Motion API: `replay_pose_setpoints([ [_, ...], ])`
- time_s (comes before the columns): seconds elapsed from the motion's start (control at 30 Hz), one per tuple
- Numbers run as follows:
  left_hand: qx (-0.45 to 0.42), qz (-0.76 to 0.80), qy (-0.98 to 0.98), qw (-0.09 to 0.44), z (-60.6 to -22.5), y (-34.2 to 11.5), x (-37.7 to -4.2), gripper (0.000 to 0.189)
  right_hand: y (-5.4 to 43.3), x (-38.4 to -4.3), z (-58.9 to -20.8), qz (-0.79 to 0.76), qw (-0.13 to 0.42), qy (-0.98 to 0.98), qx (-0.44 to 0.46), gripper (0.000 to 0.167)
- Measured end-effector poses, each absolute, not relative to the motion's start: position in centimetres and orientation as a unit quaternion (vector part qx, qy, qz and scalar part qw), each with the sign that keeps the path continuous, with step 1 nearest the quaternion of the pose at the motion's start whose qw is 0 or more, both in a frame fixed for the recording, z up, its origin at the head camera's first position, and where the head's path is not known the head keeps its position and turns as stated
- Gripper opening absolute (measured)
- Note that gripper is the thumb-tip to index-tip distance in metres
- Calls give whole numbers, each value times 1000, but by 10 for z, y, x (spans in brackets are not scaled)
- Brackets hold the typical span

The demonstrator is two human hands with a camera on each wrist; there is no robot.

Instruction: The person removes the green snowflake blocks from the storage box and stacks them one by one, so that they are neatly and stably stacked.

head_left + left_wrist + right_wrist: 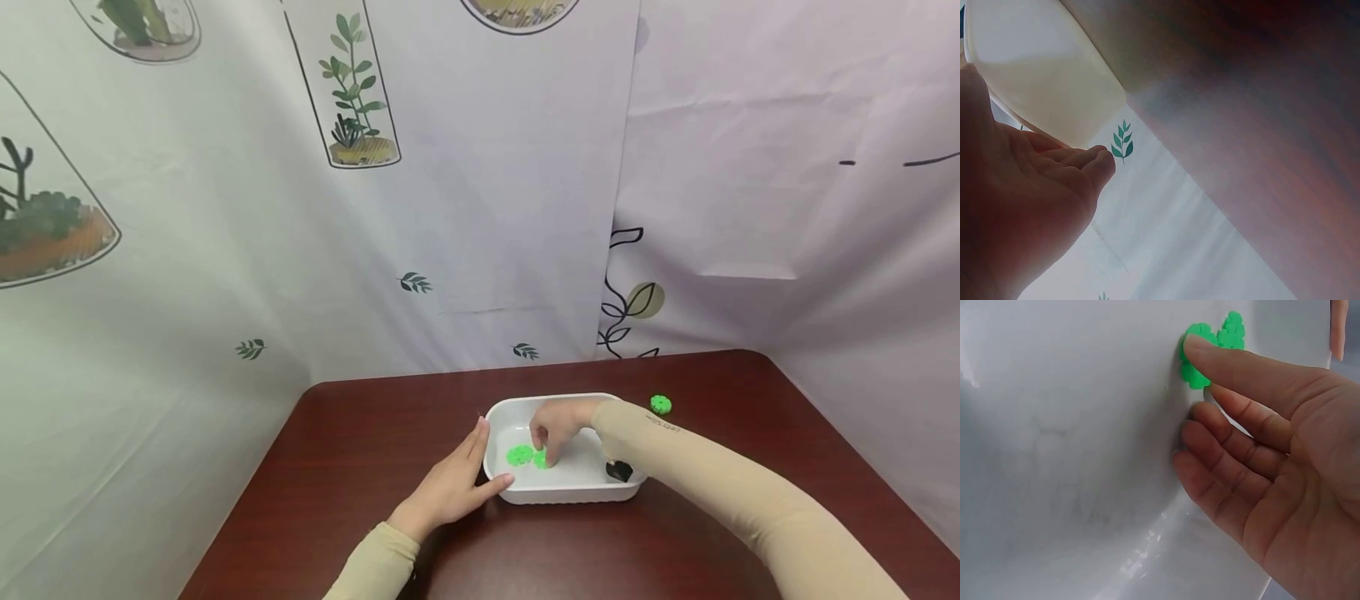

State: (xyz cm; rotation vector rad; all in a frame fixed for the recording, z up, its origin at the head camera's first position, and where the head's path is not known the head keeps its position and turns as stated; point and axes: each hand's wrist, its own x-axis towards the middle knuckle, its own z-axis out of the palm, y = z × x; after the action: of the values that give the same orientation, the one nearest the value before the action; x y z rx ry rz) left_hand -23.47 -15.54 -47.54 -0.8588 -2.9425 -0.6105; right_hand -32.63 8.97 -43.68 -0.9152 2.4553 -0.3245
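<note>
A white rectangular dish [570,495] with rounded corners stands on the table. Inside it, my right hand [559,422] pinches a bright green, notched flower-shaped piece [1196,376] between thumb and fingers, low against the dish floor. A second green notched piece [519,455] lies in the dish just left of it, and the two look close to touching. My left hand [448,488] rests against the dish's left end, its fingers straight along the outer wall and its thumb at the front corner. The left wrist view shows those fingers beside the white wall.
Beyond the dish's right end, one more green piece [661,404] lies on the dark red-brown table [360,450]. A small black object [618,472] shows below the right sleeve, near the dish's right side. White cloth [480,233] with printed plants hangs behind and beside the table.
</note>
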Motion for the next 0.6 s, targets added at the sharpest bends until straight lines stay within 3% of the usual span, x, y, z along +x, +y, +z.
replay_pose_setpoints([
  [0.6, -275, -194, -942, 6, -475, -154, -234, 98, 105, -342, -448, -198, 211, 895, -339, 19],
])
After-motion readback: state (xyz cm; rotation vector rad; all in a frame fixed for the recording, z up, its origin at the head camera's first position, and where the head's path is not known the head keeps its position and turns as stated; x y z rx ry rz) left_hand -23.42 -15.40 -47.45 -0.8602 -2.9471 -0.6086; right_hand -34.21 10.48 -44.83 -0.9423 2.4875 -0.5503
